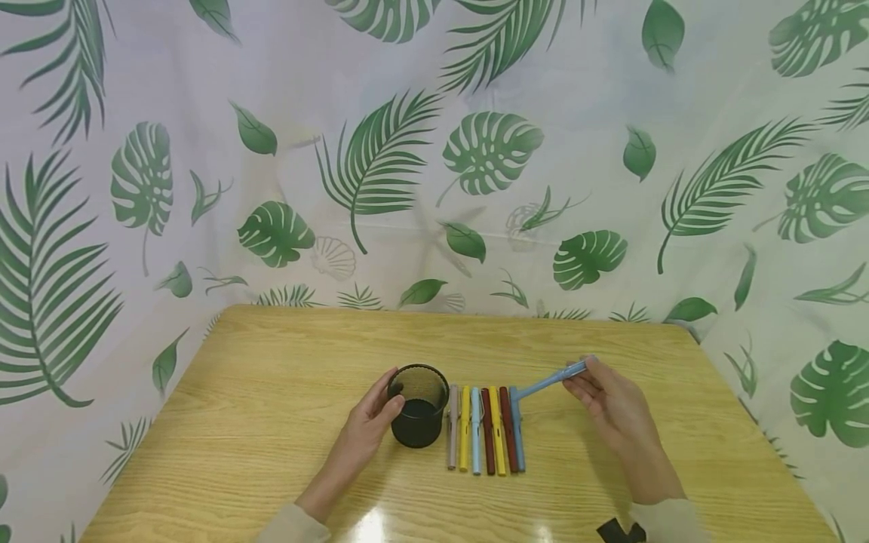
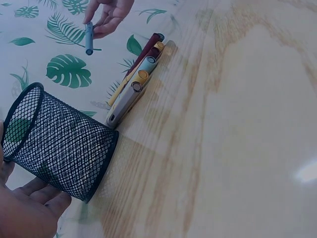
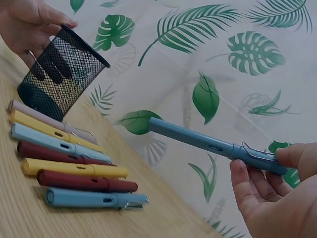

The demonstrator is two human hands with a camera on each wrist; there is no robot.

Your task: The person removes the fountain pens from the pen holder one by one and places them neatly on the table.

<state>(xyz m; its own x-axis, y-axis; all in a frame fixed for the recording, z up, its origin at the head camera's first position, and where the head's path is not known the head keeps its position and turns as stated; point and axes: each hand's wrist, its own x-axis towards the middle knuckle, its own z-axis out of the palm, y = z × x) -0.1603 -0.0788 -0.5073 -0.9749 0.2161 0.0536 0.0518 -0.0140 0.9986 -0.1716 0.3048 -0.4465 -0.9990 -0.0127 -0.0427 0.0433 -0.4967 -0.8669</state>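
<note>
A black mesh pen holder [image 1: 416, 432] stands upright on the table, and my left hand [image 1: 366, 430] grips its left side, thumb near the rim. My right hand [image 1: 621, 415] pinches a blue capped pen [image 3: 198, 138] by its clip end, raised above the table with the other end pointing left. Between the hands several pens lie side by side, right of the holder. From the left they are a greyish-pink pen [image 1: 452, 430], a yellow pen [image 1: 465, 430], a light blue pen [image 1: 476, 434], dark red, yellow and dark red ones, and a blue pen [image 3: 89, 198].
The wooden table [image 1: 271, 392] ends at the back against a white cloth [image 1: 407, 264] printed with green leaves, which also hangs at both sides. A black piece [image 1: 619, 532] shows beside the right sleeve at the front edge.
</note>
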